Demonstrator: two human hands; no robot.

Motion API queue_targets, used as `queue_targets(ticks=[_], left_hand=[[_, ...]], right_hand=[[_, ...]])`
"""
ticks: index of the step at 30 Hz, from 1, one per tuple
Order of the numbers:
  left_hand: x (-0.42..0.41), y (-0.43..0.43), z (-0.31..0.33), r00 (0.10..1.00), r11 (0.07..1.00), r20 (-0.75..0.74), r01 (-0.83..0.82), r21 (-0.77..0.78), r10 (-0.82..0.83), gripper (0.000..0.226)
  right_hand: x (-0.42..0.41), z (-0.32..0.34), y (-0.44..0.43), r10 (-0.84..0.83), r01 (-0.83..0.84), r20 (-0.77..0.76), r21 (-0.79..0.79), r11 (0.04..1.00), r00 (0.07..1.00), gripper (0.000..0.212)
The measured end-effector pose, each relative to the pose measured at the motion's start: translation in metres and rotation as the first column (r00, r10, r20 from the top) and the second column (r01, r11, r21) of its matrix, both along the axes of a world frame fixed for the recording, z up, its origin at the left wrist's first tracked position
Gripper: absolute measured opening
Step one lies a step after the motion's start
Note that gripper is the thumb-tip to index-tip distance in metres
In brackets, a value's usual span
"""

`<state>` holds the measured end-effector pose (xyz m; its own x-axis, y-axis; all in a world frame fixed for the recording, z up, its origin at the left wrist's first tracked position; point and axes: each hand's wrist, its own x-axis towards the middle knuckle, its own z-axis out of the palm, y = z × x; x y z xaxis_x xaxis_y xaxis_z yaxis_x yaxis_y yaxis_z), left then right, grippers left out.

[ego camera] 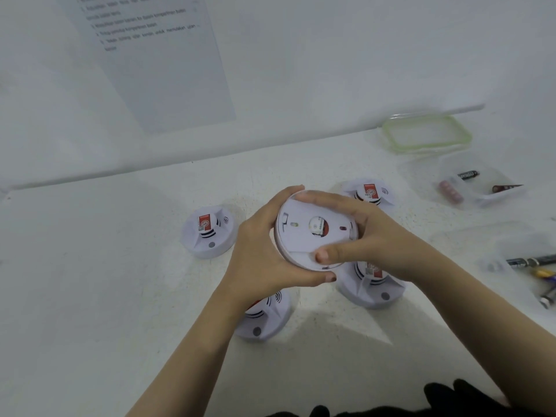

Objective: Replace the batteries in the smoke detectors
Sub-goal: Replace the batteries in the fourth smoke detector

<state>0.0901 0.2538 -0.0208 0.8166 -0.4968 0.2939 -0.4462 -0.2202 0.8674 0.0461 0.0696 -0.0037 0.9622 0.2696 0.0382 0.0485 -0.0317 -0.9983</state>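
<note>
I hold a round white smoke detector (304, 233) above the table with its flat back plate facing me. My left hand (258, 251) grips its left rim, thumb under the lower edge. My right hand (361, 236) grips its right side, fingers over the top edge and thumb pressed on the lower part of the plate. Several other white detectors sit face up on the table: one at the left (207, 233), one under my left wrist (264, 314), one below my right hand (370, 287), one behind it (371, 192).
A clear tub (508, 194) with batteries (467, 175) stands at the right, its green-rimmed lid (427, 133) behind it. Loose batteries (538, 272) lie at the far right edge. A printed instruction sheet (156, 55) hangs on the wall. The white table (90, 266) meets the wall behind.
</note>
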Motion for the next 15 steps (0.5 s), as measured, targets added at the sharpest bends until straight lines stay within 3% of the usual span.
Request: queue_targets(ticks=[6, 9, 13, 15], left_hand=[[-0.002, 0.003, 0.002, 1.000, 1.000, 0.027, 0.002, -0.020, -0.001, 0.096], [-0.002, 0.002, 0.004, 1.000, 0.999, 0.030, 0.009, -0.049, -0.008, 0.094], [0.001, 0.004, 0.005, 0.999, 0.998, 0.042, 0.002, -0.062, 0.001, 0.095], [0.003, 0.006, 0.006, 0.998, 0.999, 0.063, -0.004, -0.047, 0.007, 0.095]], right_hand=[[0.005, 0.011, 0.001, 0.086, -0.084, 0.026, -0.095, 0.992, 0.996, 0.064], [0.010, 0.016, -0.003, 0.112, -0.095, 0.062, -0.232, 0.968, 0.992, 0.067], [0.011, 0.022, -0.010, 0.036, 0.084, 0.241, -0.470, 0.878, 0.970, 0.072], [0.010, 0.026, -0.013, 0.048, 0.175, 0.338, -0.598, 0.783, 0.940, 0.073]])
